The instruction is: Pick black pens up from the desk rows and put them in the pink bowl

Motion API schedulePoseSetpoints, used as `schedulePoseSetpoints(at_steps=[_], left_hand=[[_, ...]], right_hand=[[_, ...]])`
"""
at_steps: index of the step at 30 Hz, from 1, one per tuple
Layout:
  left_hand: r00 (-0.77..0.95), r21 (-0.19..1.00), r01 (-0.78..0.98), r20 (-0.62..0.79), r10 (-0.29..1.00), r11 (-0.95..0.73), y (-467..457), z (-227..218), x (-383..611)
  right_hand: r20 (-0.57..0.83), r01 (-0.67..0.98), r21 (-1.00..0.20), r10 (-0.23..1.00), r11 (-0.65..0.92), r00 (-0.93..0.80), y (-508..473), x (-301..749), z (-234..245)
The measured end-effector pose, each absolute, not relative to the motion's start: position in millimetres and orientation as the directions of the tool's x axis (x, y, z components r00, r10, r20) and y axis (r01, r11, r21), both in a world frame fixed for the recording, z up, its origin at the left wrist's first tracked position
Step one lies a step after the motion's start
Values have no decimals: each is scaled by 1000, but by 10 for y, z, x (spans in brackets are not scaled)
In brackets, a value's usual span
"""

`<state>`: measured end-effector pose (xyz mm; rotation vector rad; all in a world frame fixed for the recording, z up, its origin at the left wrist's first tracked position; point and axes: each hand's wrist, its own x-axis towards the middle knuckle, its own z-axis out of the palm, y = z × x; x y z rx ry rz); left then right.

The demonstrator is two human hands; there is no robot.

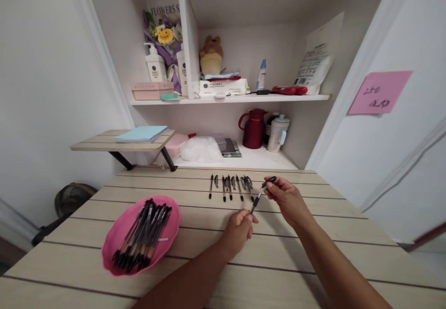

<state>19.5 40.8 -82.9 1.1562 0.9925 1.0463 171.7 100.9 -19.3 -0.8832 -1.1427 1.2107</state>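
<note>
Between the fingers of my left hand (239,232) is a pen (256,202) with a black grip, its bare tip pointing up and away. My right hand (284,196) pinches a black pen cap (270,182) just beyond that tip; cap and pen look separate or barely touching. Behind my hands, uncapped pens (224,189) and loose caps (216,181) lie in a row on the slatted table (195,234). At the left stands a pink scalloped bowl (175,216) with many capped black pens (142,234) heaped inside.
A small raised stand (94,142) with coloured paper (142,133) is at the back left. Behind the table, a shelf unit holds a red jug (254,128), a tumbler (278,134) and a white plastic bag (201,149). A pink note (380,92) is stuck on the right wall.
</note>
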Motion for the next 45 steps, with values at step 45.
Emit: schedulePoseSetpoints(at_steps=[45], left_hand=[[108, 847, 506, 124, 986, -162, 229, -424, 22]], right_hand=[[104, 406, -906, 993, 116, -53, 764, 1802, -840]])
